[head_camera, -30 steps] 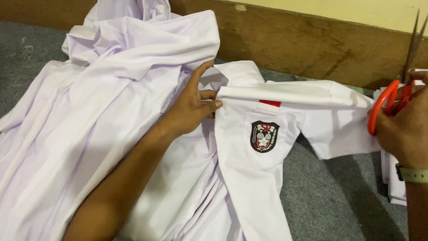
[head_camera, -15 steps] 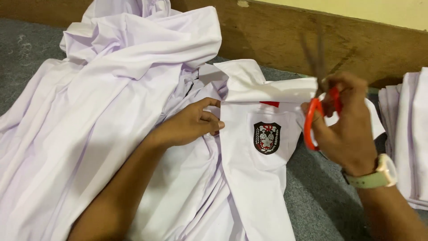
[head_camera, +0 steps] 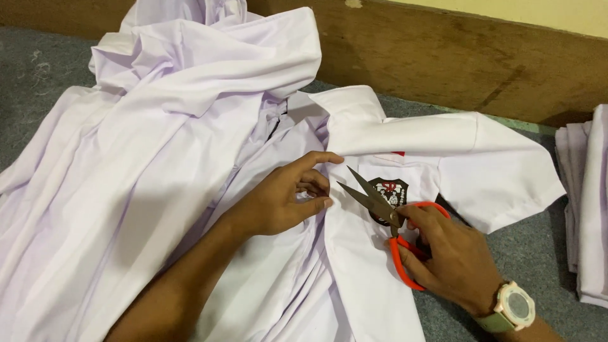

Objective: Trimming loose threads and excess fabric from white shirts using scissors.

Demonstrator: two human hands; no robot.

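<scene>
Change: since half a second ago the right hand (head_camera: pixel 453 256) has come down from above the chest badge to the shirt front, and the scissors, then blurred in the air, now lie low over the cloth.
Right hand: at 5 o'clock in the view, fingers closed through the orange loops of the orange-handled steel scissors (head_camera: pixel 386 218), a pale round wristwatch on a green strap (head_camera: pixel 513 307) on the wrist.
Scissors: blades parted, tips pointing to 10 o'clock from the grip, reaching toward the left fingertips and crossing the dark embroidered crest badge (head_camera: pixel 389 193).
Left hand: (head_camera: pixel 285 199) at the centre, fingers curled and pinching a fold of the white short-sleeved school shirt (head_camera: pixel 405 136) at its front edge, just beside the blade tips.
Shirt: lies flat on the grey carpet floor (head_camera: pixel 544 237), collar toward 12 o'clock, sleeve spread to 3 o'clock.
Surroundings: a heap of white shirts (head_camera: pixel 158 126) fills 9 to 11 o'clock; a folded white stack (head_camera: pixel 589 202) sits at 3 o'clock; a brown wooden skirting board (head_camera: pixel 456 57) runs along 12 to 2 o'clock.
</scene>
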